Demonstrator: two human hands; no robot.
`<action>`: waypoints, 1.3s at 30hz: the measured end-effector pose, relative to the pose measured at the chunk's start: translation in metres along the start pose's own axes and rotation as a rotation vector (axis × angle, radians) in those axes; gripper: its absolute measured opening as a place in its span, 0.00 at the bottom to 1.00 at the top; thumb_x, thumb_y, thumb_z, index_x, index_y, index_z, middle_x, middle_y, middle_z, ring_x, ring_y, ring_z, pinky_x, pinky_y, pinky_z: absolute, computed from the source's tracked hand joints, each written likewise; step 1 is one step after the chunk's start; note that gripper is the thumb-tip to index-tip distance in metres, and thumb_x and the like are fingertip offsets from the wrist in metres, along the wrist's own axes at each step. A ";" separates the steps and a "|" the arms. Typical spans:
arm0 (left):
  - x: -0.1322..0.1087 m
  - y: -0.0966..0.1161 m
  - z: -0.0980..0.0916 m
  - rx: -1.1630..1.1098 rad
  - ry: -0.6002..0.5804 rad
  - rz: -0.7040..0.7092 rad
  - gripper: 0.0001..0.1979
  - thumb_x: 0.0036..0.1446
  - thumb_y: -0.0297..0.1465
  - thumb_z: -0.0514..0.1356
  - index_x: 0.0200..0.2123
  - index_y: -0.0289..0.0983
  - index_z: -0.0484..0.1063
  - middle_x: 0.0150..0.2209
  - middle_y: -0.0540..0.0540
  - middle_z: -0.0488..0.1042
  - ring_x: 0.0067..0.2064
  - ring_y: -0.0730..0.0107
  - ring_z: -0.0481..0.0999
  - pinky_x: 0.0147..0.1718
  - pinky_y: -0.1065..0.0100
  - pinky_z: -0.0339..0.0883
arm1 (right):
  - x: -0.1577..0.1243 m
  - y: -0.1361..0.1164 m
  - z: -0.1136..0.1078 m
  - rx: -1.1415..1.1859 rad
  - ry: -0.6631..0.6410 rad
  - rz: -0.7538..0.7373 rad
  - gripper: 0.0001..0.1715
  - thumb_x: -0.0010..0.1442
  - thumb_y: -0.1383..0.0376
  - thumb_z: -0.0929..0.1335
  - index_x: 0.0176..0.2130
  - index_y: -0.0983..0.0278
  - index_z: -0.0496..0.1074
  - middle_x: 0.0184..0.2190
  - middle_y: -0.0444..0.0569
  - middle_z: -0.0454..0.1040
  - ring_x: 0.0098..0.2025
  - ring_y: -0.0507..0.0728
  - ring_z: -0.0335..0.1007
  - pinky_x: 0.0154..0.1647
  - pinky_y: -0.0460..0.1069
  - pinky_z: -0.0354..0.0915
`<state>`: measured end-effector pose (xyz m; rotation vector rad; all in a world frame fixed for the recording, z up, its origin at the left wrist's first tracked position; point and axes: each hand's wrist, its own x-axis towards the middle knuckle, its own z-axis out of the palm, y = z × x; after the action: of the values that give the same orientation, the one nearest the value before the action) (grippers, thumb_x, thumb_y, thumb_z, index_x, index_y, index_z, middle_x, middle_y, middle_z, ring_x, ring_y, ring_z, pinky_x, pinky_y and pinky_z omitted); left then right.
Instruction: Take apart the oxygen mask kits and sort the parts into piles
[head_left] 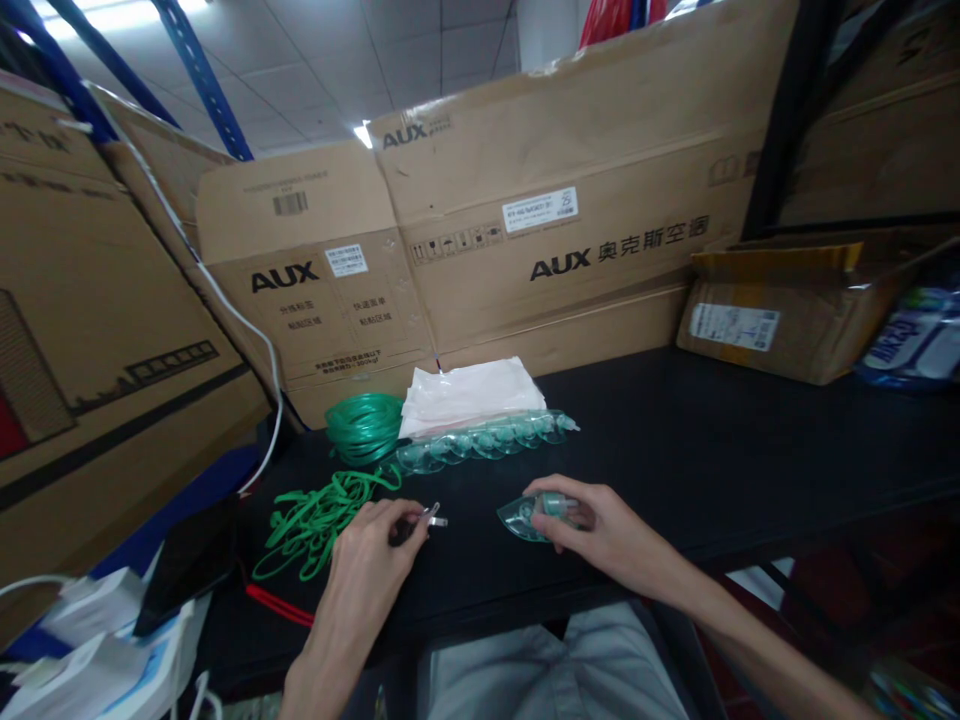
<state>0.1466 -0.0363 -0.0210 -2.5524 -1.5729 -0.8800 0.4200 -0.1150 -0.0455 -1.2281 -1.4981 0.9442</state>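
Note:
Over the front of the black table, my left hand (382, 540) pinches a small silvery strip (437, 519) between thumb and fingertips. My right hand (592, 525), to its right, is closed around a clear green oxygen mask (519, 518), whose pointed cup sticks out toward the left. A tangle of green elastic straps (330, 520) lies just left of my left hand. Behind the hands, a row of nested green masks (480, 440) rests along the front of a stack of white bags (472, 395). A coil of green tubing (365, 428) sits beside that stack.
Tall cardboard sheets (555, 220) wall off the back of the black table (750, 450). An opened carton (780, 310) and a blue-labelled package (919, 335) stand at the right. At the left are a dark phone (191, 560), white chargers (97, 600) and a hanging white cable (240, 310).

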 end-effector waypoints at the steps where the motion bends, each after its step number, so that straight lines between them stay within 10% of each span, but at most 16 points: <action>1: 0.000 -0.001 0.001 -0.002 -0.004 0.012 0.07 0.57 0.35 0.62 0.32 0.44 0.80 0.30 0.50 0.81 0.32 0.60 0.77 0.33 0.64 0.68 | 0.000 0.000 0.000 0.000 0.001 -0.001 0.19 0.62 0.56 0.70 0.49 0.63 0.75 0.30 0.43 0.75 0.27 0.52 0.71 0.29 0.45 0.67; 11: -0.016 0.012 0.025 0.017 0.063 0.199 0.08 0.63 0.30 0.57 0.39 0.39 0.77 0.33 0.47 0.77 0.35 0.61 0.76 0.39 0.62 0.68 | 0.001 0.001 0.000 0.006 -0.007 0.009 0.18 0.62 0.57 0.70 0.49 0.63 0.75 0.31 0.44 0.75 0.28 0.52 0.70 0.30 0.46 0.66; 22: 0.006 0.036 0.007 0.111 -0.161 0.075 0.05 0.61 0.31 0.60 0.34 0.40 0.76 0.36 0.46 0.71 0.40 0.59 0.73 0.39 0.63 0.65 | 0.001 0.002 -0.001 0.007 -0.020 0.032 0.19 0.60 0.55 0.71 0.48 0.63 0.75 0.32 0.45 0.74 0.28 0.53 0.69 0.31 0.48 0.66; 31: 0.018 0.005 0.007 0.135 -0.153 -0.039 0.04 0.55 0.28 0.61 0.36 0.38 0.74 0.38 0.45 0.69 0.43 0.56 0.72 0.43 0.60 0.64 | -0.001 0.001 -0.001 0.017 -0.046 -0.083 0.19 0.60 0.61 0.72 0.51 0.60 0.74 0.44 0.46 0.76 0.38 0.54 0.72 0.40 0.47 0.68; 35: 0.013 0.020 -0.005 -0.076 -0.140 -0.034 0.08 0.58 0.32 0.60 0.41 0.39 0.76 0.39 0.46 0.73 0.43 0.57 0.73 0.44 0.61 0.64 | -0.002 -0.002 -0.001 -0.001 -0.059 -0.165 0.21 0.58 0.69 0.72 0.51 0.59 0.73 0.48 0.46 0.75 0.46 0.56 0.74 0.46 0.47 0.68; 39: 0.007 0.057 -0.007 -0.482 -0.365 -0.069 0.17 0.64 0.46 0.56 0.38 0.41 0.79 0.36 0.48 0.79 0.37 0.62 0.75 0.37 0.66 0.64 | -0.001 -0.002 -0.002 -0.050 -0.019 -0.212 0.22 0.57 0.71 0.72 0.51 0.57 0.73 0.50 0.44 0.77 0.53 0.57 0.72 0.53 0.48 0.66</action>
<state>0.1929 -0.0610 0.0032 -3.1640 -1.7194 -0.9374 0.4217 -0.1166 -0.0430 -1.0725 -1.6395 0.7836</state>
